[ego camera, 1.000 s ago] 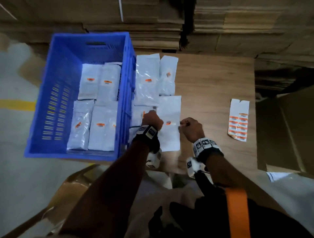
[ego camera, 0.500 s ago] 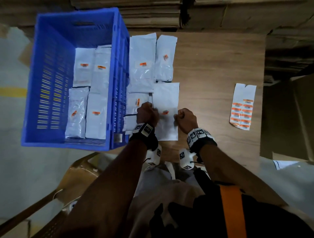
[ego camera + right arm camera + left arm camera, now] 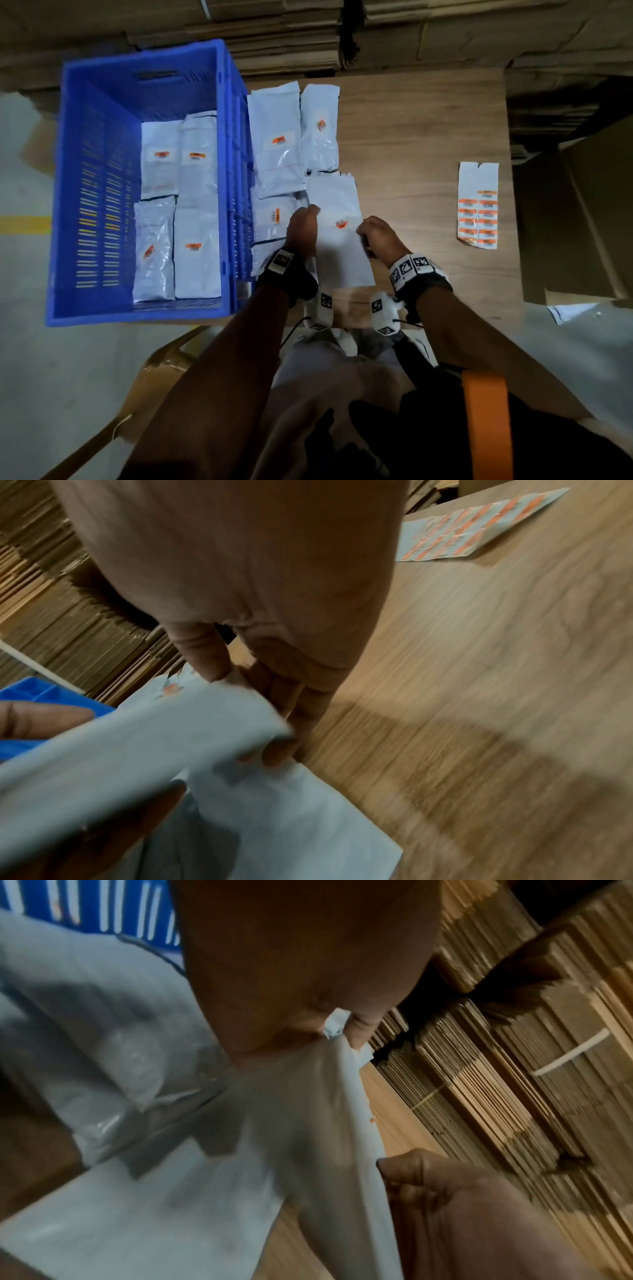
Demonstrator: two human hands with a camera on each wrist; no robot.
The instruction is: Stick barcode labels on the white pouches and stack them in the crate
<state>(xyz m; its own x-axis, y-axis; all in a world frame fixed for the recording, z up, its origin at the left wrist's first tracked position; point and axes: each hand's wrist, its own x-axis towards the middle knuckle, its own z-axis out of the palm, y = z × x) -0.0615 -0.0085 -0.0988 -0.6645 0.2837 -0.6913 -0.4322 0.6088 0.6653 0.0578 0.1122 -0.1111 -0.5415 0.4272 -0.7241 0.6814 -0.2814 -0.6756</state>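
Fingers (image 3: 356,1026) of both hands pinch the labelled pouch (image 3: 337,233) by its side edges, held just off the desk (image 3: 428,144) beside the crate (image 3: 144,68). Next up, I'd guess: swing it left and stack it inside.

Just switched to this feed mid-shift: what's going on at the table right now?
A person is labelling pouches. Both hands hold one labelled white pouch by its side edges: the left hand pinches its left edge, the right hand its right. The blue crate beside it already holds four labelled pouches. More labelled pouches lie on the wooden table next to the crate, and the label sheet, partly used, lies off to the right.
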